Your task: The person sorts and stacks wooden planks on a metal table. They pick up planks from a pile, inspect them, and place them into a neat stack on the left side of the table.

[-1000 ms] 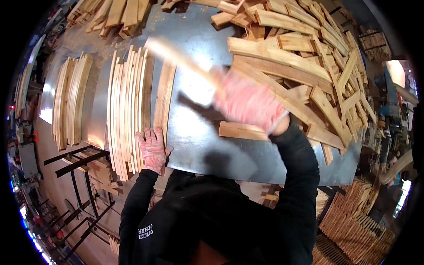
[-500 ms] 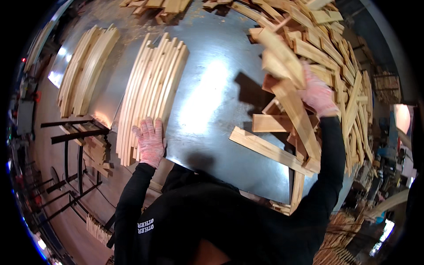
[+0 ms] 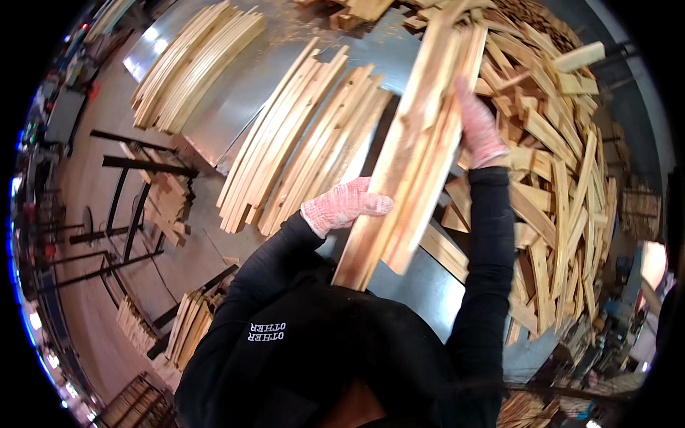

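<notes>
A few long wooden boards are held up together at a slant over the metal table. My left hand, in a pinkish knit glove, grips them near their lower end, its thumb across the front face. Along their right edge presses my gloved right hand, smeared by motion, its far fingers partly hidden. Just left of the held boards, two groups of wooden strips, a left group and a right group, lie side by side on the table.
The metal table carries another row of boards at the far left. A large jumbled heap of wood pieces covers the right side. Black metal frames stand on the floor at left.
My left hand has left the row of strips and moved right onto the boards. My right hand has come in from the heap with boards. The view has shifted.
</notes>
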Available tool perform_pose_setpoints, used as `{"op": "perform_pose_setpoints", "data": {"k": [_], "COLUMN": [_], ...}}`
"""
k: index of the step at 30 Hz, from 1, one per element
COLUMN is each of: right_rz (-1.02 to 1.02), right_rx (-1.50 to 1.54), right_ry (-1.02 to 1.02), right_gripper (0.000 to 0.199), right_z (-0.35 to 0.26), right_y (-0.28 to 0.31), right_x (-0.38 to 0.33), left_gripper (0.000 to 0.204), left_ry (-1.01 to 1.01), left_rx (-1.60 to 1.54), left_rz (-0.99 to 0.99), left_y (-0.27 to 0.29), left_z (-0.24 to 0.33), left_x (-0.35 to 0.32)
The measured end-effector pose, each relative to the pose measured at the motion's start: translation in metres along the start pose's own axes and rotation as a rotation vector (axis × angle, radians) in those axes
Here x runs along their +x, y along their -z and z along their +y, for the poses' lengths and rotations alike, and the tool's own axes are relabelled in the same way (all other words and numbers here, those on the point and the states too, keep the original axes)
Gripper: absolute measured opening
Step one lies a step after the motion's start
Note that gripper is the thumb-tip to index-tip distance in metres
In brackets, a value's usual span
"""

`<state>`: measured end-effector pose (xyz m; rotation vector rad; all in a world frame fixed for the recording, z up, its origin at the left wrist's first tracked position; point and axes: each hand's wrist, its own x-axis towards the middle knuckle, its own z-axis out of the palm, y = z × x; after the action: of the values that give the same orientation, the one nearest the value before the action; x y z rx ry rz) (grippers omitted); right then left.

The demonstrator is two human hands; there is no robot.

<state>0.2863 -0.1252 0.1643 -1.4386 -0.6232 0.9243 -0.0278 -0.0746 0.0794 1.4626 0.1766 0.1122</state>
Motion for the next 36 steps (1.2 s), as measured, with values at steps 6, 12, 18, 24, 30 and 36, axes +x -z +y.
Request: {"op": "perform_pose_setpoints", "data": {"k": [6,12,18,24,30,36], "right_rz": [0.161,0.021,0.217,0.444,0.102,-0.124], "right_rx": [0.217,0.742,-0.111,-0.117,-0.869,-1.049], "right_ry": [-0.555,-0.472,-0.341,-0.461,-0.57,0.002], "right_gripper": [0.063,0.062,0.074,0.083,0.09,0.046], "right_z": [0.158,0.218,0.272,0.221,0.157,0.213], "right_y": [-0.08,-0.097,-0.045,-0.049,-0.128,-0.199], "right_x": [-0.031,-0.068,-0.072,-0.066,-0.049,-0.023], "left_gripper": [0.045,0.079,0.089,0.092,0.077,0.072], "left_ry": [0.692,0.522,0.379,0.611,0.315,0.25], "left_rx": [0.504,0.891,1.0,1.579,1.583,1.118], "left_rz": [0.322,0.068,0.064,0.264,0.567,0.986], "left_y": [0.0,-0.016,-0.033,0.014,0.076,0.166], "left_z": [-0.024,-0.029,-0.032,-0.05,-0.047,-0.022], "left_x": [-0.017,-0.016,-0.003,-0.032,-0.059,-0.053]}}
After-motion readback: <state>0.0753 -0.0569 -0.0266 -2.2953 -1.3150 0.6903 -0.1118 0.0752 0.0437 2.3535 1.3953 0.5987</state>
